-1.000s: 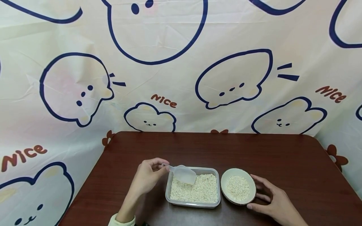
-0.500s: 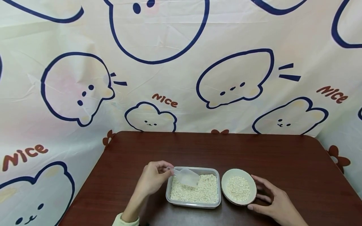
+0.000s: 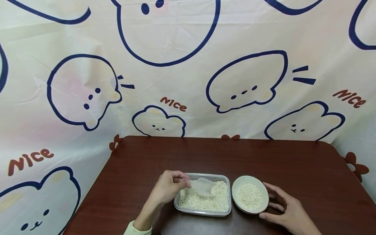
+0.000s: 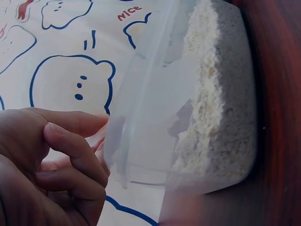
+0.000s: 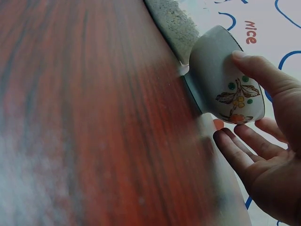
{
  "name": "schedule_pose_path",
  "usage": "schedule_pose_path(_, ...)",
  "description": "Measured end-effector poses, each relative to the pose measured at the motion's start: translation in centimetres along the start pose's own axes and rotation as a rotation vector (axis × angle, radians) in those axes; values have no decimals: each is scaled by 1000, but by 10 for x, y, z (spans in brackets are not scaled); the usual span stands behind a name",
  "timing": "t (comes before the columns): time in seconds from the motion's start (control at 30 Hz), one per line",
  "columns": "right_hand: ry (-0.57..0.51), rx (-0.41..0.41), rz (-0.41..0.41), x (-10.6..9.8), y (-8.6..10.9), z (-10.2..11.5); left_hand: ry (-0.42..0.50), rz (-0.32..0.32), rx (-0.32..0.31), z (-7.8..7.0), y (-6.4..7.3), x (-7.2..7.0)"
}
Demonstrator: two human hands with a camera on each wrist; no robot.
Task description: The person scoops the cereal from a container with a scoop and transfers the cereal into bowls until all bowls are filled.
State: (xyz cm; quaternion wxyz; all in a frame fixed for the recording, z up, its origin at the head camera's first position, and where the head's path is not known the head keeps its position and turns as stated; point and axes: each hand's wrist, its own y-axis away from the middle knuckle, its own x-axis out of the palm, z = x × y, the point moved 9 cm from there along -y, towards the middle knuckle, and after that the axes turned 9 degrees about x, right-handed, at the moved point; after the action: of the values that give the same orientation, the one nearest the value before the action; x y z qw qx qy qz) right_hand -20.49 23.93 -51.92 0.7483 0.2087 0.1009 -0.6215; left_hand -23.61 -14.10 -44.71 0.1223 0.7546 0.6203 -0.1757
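Observation:
My left hand (image 3: 168, 187) pinches the handle of a translucent plastic scoop (image 3: 202, 186) between thumb and fingers. The scoop's bowl dips at the surface of pale rolled oats (image 3: 202, 203) in a clear rectangular container (image 3: 202, 214). In the left wrist view, the container wall (image 4: 141, 117) partly veils the scoop. To the right stands a small round bowl (image 3: 245, 180) with some oats in it. My right hand (image 3: 285, 209) holds this bowl from its right side. Seen from the right wrist, a painted leaf-and-berry pattern marks the bowl's outside (image 5: 214, 70), and the thumb lies near its rim.
The dark reddish-brown wooden table (image 3: 223, 156) carries the container and bowl close together near its front. Behind and at both sides hangs a white cloth (image 3: 188, 81) printed with blue cartoon outlines and the word "Nice".
My left hand has moved right and slightly down, bringing the scoop from over the container's left part down to the oats. The right hand stays at the bowl.

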Motion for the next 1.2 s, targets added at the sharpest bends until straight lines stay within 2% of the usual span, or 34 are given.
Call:
schedule_pose_path(0.23,-2,-3,-2,-1,0,1,-7,-23,-29,2,1,3)
schedule_pose_path(0.43,28,-24,-21,-2,1,2,-12,-22,-25,1,1,5)
schedule_pose_path(0.7,18,-49,-16,0,1,3,94,-6,-21,3,0,6)
schedule_pose_path(1.0,22,3,-12,0,-2,0,264,87,-69,6,1,14)
schedule_pose_path(1.2,23,-9,-15,0,-1,1,303,104,-81,8,1,15)
